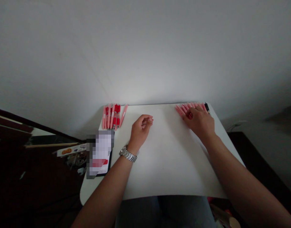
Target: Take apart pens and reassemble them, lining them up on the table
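On the right of the white table, my right hand bends over a row of pink pens. Its thumb and forefinger are closed at the near ends of the pens and appear to grip one; the other fingers partly cover the row. My left hand, with a metal watch at its wrist, hovers near the middle of the table. Its fingers are curled in against the thumb, and I see nothing in them. To its left lies a second group of pink and red pens, with one pink pen slightly apart.
A phone, partly blurred out, lies on the table's left side below the pens. A black item sits at the right end of the right row. The grey wall stands behind the table's far edge.
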A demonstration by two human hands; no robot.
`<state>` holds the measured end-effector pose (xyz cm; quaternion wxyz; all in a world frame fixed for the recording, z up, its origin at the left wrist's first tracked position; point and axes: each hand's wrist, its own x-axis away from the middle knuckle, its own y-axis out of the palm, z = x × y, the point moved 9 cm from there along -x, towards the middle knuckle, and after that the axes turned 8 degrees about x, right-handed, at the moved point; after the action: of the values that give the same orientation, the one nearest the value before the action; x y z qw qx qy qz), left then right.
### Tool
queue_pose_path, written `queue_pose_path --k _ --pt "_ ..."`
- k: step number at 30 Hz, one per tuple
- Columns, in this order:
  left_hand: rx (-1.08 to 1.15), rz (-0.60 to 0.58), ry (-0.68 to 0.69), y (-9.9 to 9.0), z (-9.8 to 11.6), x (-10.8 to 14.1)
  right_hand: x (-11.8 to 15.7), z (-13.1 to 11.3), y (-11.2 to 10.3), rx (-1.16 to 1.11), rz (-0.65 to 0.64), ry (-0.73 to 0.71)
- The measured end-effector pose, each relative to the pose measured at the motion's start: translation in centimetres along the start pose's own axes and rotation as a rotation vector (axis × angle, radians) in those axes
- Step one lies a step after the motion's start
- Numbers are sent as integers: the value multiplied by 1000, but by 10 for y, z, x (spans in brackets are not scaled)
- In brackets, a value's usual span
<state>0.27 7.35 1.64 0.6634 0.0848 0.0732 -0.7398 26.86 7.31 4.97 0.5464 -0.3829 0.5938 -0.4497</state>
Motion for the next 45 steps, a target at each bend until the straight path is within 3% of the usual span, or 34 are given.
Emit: queue_pose_path --k 45 --pt "-19 -12 4 1 0 1 -3 -1 6 -69 62 -69"
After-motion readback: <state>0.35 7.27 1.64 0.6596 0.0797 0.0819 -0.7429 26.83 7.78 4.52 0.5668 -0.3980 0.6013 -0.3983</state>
